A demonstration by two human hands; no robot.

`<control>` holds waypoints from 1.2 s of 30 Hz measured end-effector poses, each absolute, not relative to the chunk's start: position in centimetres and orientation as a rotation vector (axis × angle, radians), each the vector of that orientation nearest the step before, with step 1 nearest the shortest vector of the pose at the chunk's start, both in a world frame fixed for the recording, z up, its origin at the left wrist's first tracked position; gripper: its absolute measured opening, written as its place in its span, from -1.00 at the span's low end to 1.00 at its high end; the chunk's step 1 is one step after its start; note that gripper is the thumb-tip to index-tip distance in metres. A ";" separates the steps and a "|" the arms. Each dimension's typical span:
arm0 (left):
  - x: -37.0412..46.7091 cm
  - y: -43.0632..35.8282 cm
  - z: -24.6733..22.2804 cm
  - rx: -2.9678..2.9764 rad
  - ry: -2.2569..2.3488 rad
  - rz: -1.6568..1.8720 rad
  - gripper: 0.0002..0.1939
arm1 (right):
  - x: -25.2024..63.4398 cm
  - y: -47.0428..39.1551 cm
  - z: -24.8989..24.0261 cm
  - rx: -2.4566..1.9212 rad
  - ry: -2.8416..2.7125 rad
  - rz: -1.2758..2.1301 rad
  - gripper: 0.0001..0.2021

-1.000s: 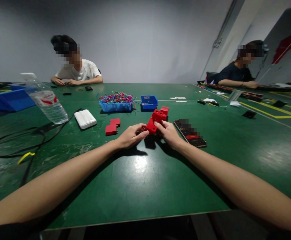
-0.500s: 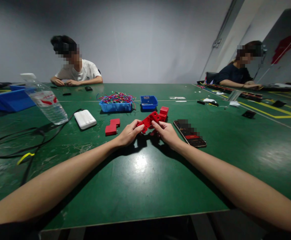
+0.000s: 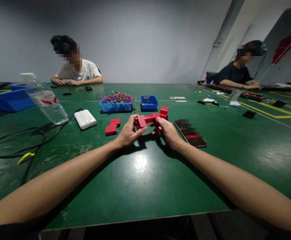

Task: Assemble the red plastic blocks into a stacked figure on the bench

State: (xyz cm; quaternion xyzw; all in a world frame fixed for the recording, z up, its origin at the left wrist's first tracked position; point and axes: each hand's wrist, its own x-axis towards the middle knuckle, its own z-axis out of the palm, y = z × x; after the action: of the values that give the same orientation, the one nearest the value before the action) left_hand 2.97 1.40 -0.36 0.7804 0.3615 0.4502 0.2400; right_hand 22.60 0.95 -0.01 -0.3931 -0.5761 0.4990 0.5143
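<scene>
At the frame's centre, our left hand (image 3: 129, 132) and right hand (image 3: 170, 134) pinch a red bracket (image 3: 149, 118) above the tabletop (image 3: 140, 190), each grip closed around one end. A red block (image 3: 164, 111) sits close behind; a phone (image 3: 190, 133) lies right of centre. A wire tray (image 3: 117, 107) stands beyond. The bottle (image 3: 46, 100), left, bears a label (red mark, lettering too small for us to read).
</scene>
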 end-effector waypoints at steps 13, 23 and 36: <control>2.4 1.1 -0.6 2.377 0.938 1.459 -0.34 | 22.7 0.7 -0.2 -0.965 -1.736 1.072 -0.65; 2.2 1.0 -1.1 2.692 0.754 1.363 -0.27 | 22.8 1.0 -0.8 -0.969 -1.869 0.875 -0.77; 2.9 0.9 0.1 2.375 1.084 1.182 -0.47 | 22.7 1.1 -0.8 -1.133 -1.650 0.861 -0.71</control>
State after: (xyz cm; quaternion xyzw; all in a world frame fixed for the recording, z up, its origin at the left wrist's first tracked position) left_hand 2.91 0.93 0.10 0.8208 0.3748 0.4086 0.1374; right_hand 22.71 1.14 -0.80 -0.4608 -0.6713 0.3501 0.4630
